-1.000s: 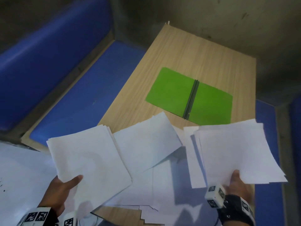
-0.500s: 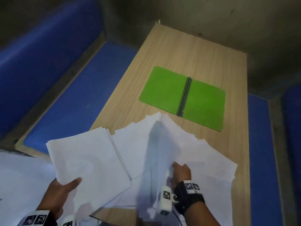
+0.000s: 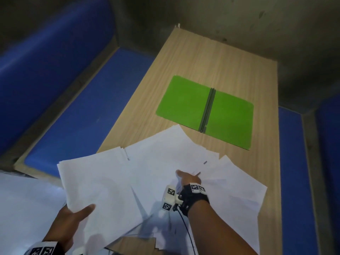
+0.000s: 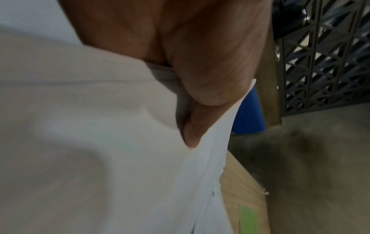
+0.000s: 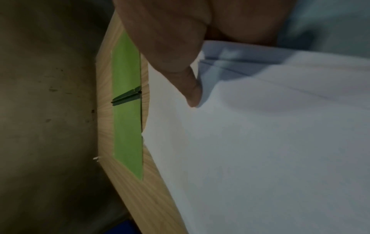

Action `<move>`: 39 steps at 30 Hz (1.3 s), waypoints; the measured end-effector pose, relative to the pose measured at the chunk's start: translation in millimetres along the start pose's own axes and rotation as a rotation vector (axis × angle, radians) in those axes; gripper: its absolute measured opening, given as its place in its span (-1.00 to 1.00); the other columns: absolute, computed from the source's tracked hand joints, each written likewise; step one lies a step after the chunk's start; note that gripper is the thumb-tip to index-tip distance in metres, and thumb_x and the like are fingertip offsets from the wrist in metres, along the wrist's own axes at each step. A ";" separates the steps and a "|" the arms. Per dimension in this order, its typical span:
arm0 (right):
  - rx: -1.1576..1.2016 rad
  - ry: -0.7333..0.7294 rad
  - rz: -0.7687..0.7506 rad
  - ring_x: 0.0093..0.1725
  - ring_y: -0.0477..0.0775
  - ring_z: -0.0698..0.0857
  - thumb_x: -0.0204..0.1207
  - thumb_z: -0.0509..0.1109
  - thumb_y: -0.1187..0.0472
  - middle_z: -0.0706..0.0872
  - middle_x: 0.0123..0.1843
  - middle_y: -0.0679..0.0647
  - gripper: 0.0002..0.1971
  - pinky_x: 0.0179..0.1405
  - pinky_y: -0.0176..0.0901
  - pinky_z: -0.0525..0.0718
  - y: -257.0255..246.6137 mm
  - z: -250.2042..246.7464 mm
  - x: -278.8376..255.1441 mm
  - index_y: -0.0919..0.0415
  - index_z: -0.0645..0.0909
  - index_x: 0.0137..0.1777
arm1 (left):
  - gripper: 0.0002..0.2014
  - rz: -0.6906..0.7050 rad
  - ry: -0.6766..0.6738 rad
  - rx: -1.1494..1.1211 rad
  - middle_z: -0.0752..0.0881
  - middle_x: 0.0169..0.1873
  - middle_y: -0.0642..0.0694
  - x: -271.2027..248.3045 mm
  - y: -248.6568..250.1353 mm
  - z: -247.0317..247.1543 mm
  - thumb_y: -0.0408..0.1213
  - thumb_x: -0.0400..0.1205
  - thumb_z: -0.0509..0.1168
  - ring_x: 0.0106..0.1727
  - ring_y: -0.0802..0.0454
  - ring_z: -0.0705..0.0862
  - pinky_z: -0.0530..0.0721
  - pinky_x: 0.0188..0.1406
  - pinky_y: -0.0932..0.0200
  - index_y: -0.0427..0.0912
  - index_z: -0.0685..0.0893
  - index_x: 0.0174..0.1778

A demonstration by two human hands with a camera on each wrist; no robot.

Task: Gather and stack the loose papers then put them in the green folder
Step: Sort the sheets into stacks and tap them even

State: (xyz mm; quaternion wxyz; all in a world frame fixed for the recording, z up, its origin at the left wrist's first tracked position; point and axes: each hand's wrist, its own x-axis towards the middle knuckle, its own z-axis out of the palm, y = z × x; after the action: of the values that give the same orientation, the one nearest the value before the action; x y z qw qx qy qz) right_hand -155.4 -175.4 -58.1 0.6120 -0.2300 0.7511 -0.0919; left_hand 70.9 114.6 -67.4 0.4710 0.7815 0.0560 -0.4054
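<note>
The green folder (image 3: 184,103) lies open and flat on the wooden table (image 3: 211,61), its dark spine in the middle. My left hand (image 3: 79,212) holds a stack of white papers (image 3: 95,181) above the table's near left corner, thumb on top, fingers hidden beneath. My right hand (image 3: 187,176) is down in the spread of loose papers (image 3: 230,190) just short of the folder. In the right wrist view its thumb (image 5: 180,63) lies on the top sheet with sheet edges under the palm and the folder (image 5: 126,126) beyond. The left wrist view shows the thumb (image 4: 200,79) pinching the stack.
Blue padded benches flank the table, one on the left (image 3: 79,116) and one on the right (image 3: 292,162). More white paper (image 3: 24,208) covers the near left. A grey concrete wall stands behind the table. Bare wood shows around the folder.
My right hand swung its sheets from the raised right side leftward and down onto the loose papers in the middle. The left hand and its stack barely moved.
</note>
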 end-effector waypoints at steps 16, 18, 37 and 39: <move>-0.252 -0.076 -0.413 -0.02 0.36 0.74 0.53 0.38 0.49 0.77 -0.25 0.32 -0.89 -0.10 -0.24 0.72 -26.4 -68.6 -39.1 0.60 0.66 -0.05 | -0.59 -0.068 0.137 -0.072 0.76 0.16 -0.30 8.4 1.5 -52.6 -0.37 0.56 0.50 0.14 -0.28 0.70 0.57 0.26 -0.19 -0.37 0.66 0.32; -0.398 -0.131 -0.466 -0.33 0.09 0.74 0.47 0.45 0.47 0.73 -0.47 0.14 -0.87 -0.38 -0.29 0.67 -4.7 -46.7 -44.9 0.38 0.66 -0.30 | -0.58 -0.099 0.139 -0.111 0.77 0.17 -0.32 5.6 -0.4 -45.4 -0.37 0.55 0.50 0.15 -0.32 0.72 0.64 0.16 -0.20 -0.33 0.66 0.34; -1.122 -0.065 -0.795 0.30 0.19 0.65 0.53 0.40 0.20 0.69 0.32 0.10 -0.50 0.32 -0.01 0.58 4.3 25.4 -14.5 0.01 0.44 0.47 | -0.56 -0.045 0.183 -0.024 0.74 0.17 -0.39 -3.3 -0.8 -53.3 -0.47 0.54 0.50 0.15 -0.30 0.68 0.57 0.21 -0.17 -0.43 0.64 0.34; -1.369 -0.005 -0.813 0.34 0.21 0.60 0.52 0.41 0.14 0.67 0.31 0.10 -0.45 0.31 0.08 0.52 -11.3 27.4 -5.8 0.00 0.36 0.50 | -0.58 -0.043 0.210 -0.021 0.73 0.16 -0.37 -5.3 -2.6 -61.0 -0.48 0.54 0.50 0.11 -0.25 0.65 0.54 0.20 -0.13 -0.43 0.63 0.31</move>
State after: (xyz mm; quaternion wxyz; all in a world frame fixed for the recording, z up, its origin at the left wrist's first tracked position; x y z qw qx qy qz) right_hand -125.6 -178.7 -54.6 0.2549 -0.8111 0.4967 0.1745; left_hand 101.6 165.2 -51.7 0.4619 0.8133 0.1258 -0.3307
